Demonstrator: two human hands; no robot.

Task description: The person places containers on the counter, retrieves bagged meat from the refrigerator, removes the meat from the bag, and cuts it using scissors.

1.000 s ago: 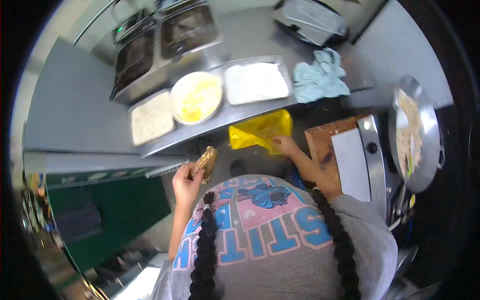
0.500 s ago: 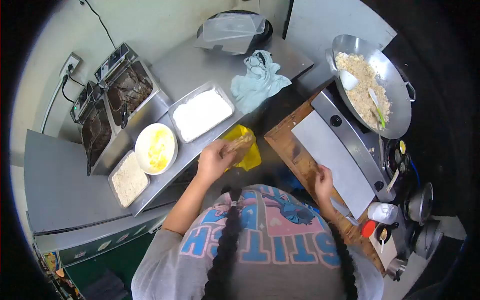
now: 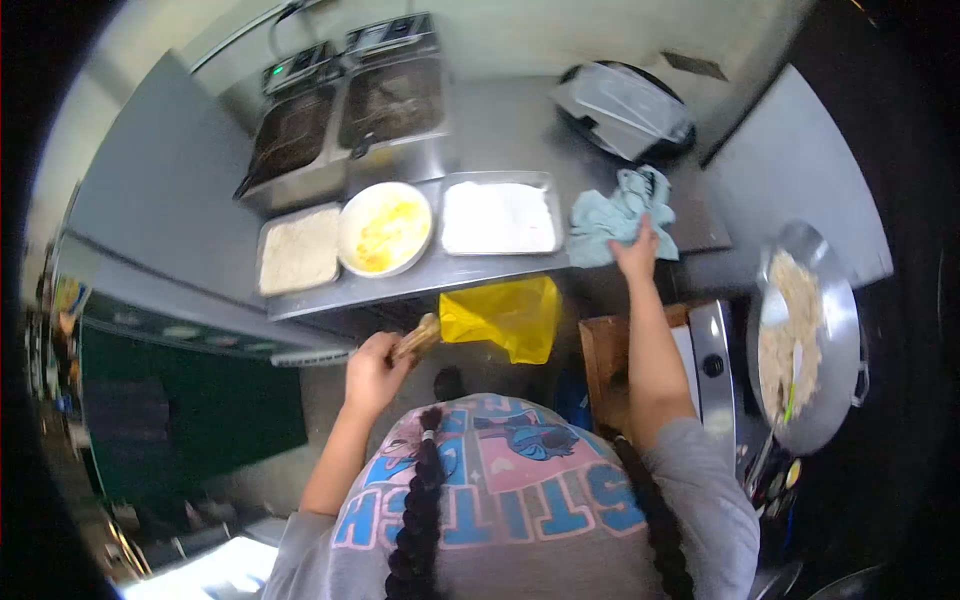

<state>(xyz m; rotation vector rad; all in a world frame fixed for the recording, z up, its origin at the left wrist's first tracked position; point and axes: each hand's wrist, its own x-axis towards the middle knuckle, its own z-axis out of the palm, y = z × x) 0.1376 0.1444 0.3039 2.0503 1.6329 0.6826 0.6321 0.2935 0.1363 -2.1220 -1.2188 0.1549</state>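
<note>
Both our hands are now occupied, our right hand [image 3: 637,252] having reached the blue cloth [image 3: 598,222] on the worktop [image 3: 510,120], grip unclear, our left hand [image 3: 371,373] clasping a brown piece [image 3: 418,339] near the yellow bag [image 3: 510,315].

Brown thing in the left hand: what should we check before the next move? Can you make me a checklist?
1. Left hand holding the brown item: ok.
2. Right hand free: not ok, it's at the blue cloth.
3. Bowl of yellow mix upright on the counter: ok.
4. White-filled tray lying flat: ok.
5. Fryer hot: cannot tell, though a green light shows.
</note>
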